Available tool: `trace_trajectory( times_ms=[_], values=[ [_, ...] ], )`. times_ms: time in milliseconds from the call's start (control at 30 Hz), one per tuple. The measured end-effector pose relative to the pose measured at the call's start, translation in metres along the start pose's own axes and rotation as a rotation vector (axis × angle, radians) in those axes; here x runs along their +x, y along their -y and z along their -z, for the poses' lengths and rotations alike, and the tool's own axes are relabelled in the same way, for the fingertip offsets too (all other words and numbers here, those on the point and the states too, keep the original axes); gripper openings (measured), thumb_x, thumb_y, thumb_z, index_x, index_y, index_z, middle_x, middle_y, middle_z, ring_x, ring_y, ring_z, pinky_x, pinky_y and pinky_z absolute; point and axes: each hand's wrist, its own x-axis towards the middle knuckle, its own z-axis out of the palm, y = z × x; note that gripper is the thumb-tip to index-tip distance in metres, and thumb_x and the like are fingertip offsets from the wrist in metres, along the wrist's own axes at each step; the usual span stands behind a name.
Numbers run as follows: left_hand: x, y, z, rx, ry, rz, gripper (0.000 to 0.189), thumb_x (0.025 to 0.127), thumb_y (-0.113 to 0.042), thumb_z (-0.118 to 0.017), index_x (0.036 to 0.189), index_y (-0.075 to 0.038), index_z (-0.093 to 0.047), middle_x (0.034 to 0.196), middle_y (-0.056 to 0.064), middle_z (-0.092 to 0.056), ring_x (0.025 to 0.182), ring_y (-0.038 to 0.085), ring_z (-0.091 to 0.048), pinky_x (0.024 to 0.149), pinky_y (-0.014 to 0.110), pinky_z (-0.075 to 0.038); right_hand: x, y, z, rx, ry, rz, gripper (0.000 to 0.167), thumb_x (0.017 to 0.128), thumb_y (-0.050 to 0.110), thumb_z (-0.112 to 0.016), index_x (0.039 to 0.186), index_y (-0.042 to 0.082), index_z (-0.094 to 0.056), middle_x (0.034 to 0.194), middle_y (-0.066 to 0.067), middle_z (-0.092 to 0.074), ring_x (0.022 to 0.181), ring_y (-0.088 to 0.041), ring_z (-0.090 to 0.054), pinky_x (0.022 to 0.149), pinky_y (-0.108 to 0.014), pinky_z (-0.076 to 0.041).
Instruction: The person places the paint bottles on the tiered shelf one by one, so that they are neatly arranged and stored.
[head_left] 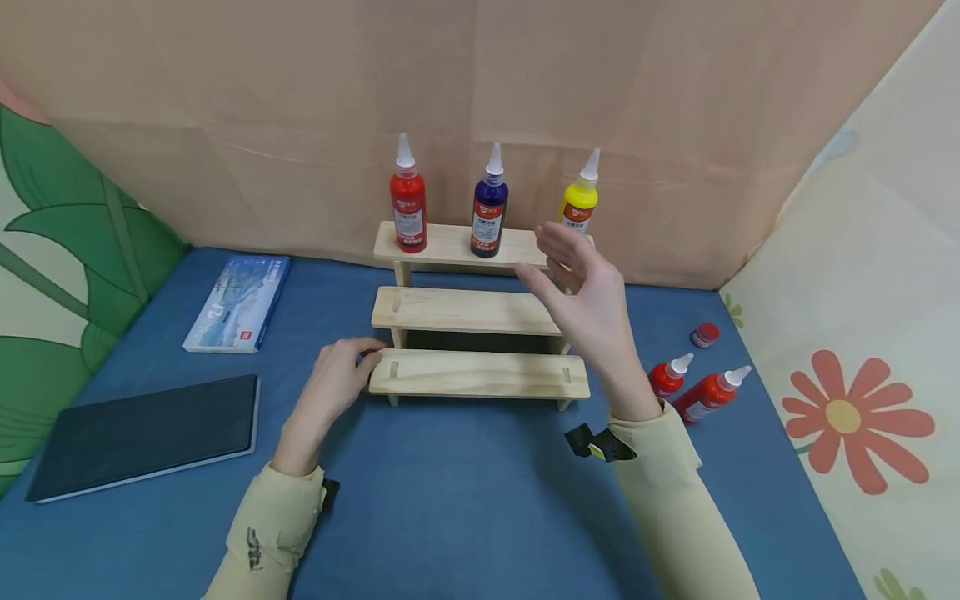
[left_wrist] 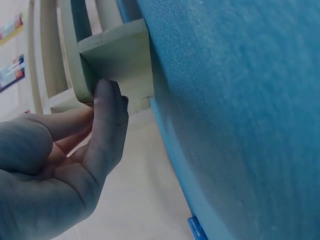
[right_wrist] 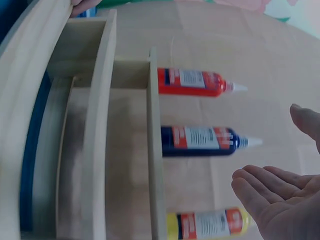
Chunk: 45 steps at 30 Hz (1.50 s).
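A three-tier wooden step rack (head_left: 480, 372) stands in the middle of the table. My left hand (head_left: 339, 377) pinches the left end of its lowest step between thumb and fingers, which the left wrist view shows closely. On the top step stand a red paint bottle (head_left: 408, 208), a dark blue paint bottle (head_left: 489, 217) and a yellow paint bottle (head_left: 581, 197), all upright with white nozzles. My right hand (head_left: 588, 304) is raised in front of the yellow bottle, fingers extended and holding nothing. In the right wrist view its fingertips are beside the yellow bottle's (right_wrist: 210, 223) nozzle end.
Two more red bottles (head_left: 708, 397) stand or lean at the right, partly behind my right wrist, with a small red-capped jar (head_left: 705, 335) beyond them. At the left lie a blue-and-white box (head_left: 238, 304) and a dark flat tablet-like slab (head_left: 150, 435). A brown cloth hangs behind.
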Motion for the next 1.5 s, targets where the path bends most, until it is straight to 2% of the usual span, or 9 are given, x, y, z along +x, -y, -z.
trace_trajectory(
  times_ms=[133, 367, 533, 667, 833, 967, 1100, 1167, 1500],
  values=[
    [0.001, 0.000, 0.000, -0.002, -0.004, -0.014, 0.027, 0.109, -0.003, -0.060, 0.129, 0.010, -0.072, 0.124, 0.032, -0.070, 0.071, 0.028, -0.061, 0.064, 0.041, -0.047, -0.014, -0.010, 0.015, -0.031, -0.035, -0.009, 0.058, 0.101, 0.018, -0.079, 0.151, 0.001, -0.057, 0.148, -0.009, -0.064, 0.135, -0.020, -0.062, 0.110, -0.037, -0.049],
    [0.003, 0.000, -0.001, -0.005, -0.014, -0.025, 0.026, 0.109, -0.003, -0.060, 0.128, 0.010, -0.073, 0.124, 0.031, -0.071, 0.086, 0.034, -0.065, 0.071, 0.045, -0.049, -0.037, -0.022, 0.045, -0.089, -0.084, -0.051, 0.056, 0.102, 0.014, -0.077, 0.152, 0.002, -0.057, 0.148, -0.008, -0.063, 0.135, -0.023, -0.061, 0.110, -0.034, -0.048],
    [0.003, 0.002, -0.002, -0.005, -0.013, -0.022, 0.027, 0.109, -0.002, -0.059, 0.128, 0.010, -0.072, 0.124, 0.031, -0.071, 0.079, 0.033, -0.064, 0.069, 0.043, -0.048, -0.052, -0.028, 0.068, -0.153, -0.120, -0.114, 0.058, 0.102, 0.021, -0.077, 0.155, 0.008, -0.056, 0.151, -0.005, -0.062, 0.137, -0.024, -0.060, 0.108, -0.029, -0.048],
    [0.003, 0.003, -0.001, 0.003, -0.021, -0.023, 0.026, 0.109, -0.002, -0.059, 0.128, 0.010, -0.073, 0.123, 0.031, -0.071, 0.082, 0.033, -0.064, 0.070, 0.043, -0.048, -0.065, -0.035, 0.082, -0.188, -0.147, -0.159, 0.060, 0.103, 0.023, -0.077, 0.157, 0.014, -0.055, 0.153, -0.005, -0.060, 0.138, -0.023, -0.059, 0.107, -0.026, -0.048],
    [0.004, 0.003, 0.000, 0.002, -0.023, -0.026, 0.027, 0.109, -0.002, -0.059, 0.128, 0.010, -0.072, 0.123, 0.031, -0.071, 0.080, 0.032, -0.063, 0.068, 0.042, -0.047, -0.081, -0.045, 0.097, -0.175, -0.167, -0.192, 0.059, 0.103, 0.019, -0.075, 0.158, 0.016, -0.054, 0.154, -0.005, -0.059, 0.138, -0.019, -0.059, 0.104, -0.020, -0.048],
    [0.004, 0.004, -0.001, 0.005, -0.019, -0.016, 0.027, 0.109, -0.003, -0.059, 0.129, 0.010, -0.072, 0.122, 0.031, -0.071, 0.071, 0.027, -0.061, 0.065, 0.039, -0.046, -0.091, -0.055, 0.107, -0.166, -0.176, -0.221, 0.058, 0.104, 0.017, -0.074, 0.158, 0.014, -0.054, 0.154, -0.007, -0.059, 0.137, -0.017, -0.059, 0.103, -0.017, -0.047],
    [0.004, 0.004, -0.002, 0.002, -0.005, -0.003, 0.028, 0.110, -0.004, -0.058, 0.130, 0.009, -0.071, 0.120, 0.030, -0.071, 0.058, 0.021, -0.056, 0.060, 0.037, -0.045, -0.099, -0.062, 0.116, -0.196, -0.208, -0.290, 0.059, 0.104, 0.021, -0.074, 0.159, 0.017, -0.053, 0.154, -0.005, -0.059, 0.137, -0.017, -0.059, 0.103, -0.018, -0.047],
    [0.004, 0.004, -0.002, -0.003, -0.003, -0.003, 0.028, 0.110, -0.004, -0.058, 0.130, 0.010, -0.071, 0.120, 0.031, -0.071, 0.057, 0.020, -0.055, 0.060, 0.038, -0.045, -0.103, -0.066, 0.122, -0.210, -0.235, -0.323, 0.059, 0.104, 0.022, -0.073, 0.159, 0.019, -0.053, 0.155, -0.004, -0.059, 0.137, -0.017, -0.059, 0.104, -0.018, -0.047],
    [0.002, 0.004, -0.002, 0.014, -0.023, -0.014, 0.026, 0.109, -0.004, -0.059, 0.128, 0.009, -0.073, 0.123, 0.030, -0.072, 0.082, 0.032, -0.063, 0.073, 0.046, -0.049, -0.120, -0.079, 0.152, -0.280, -0.409, -0.405, 0.056, 0.104, 0.023, -0.073, 0.158, 0.022, -0.056, 0.152, -0.001, -0.061, 0.138, -0.016, -0.059, 0.108, -0.022, -0.045]
  ],
)
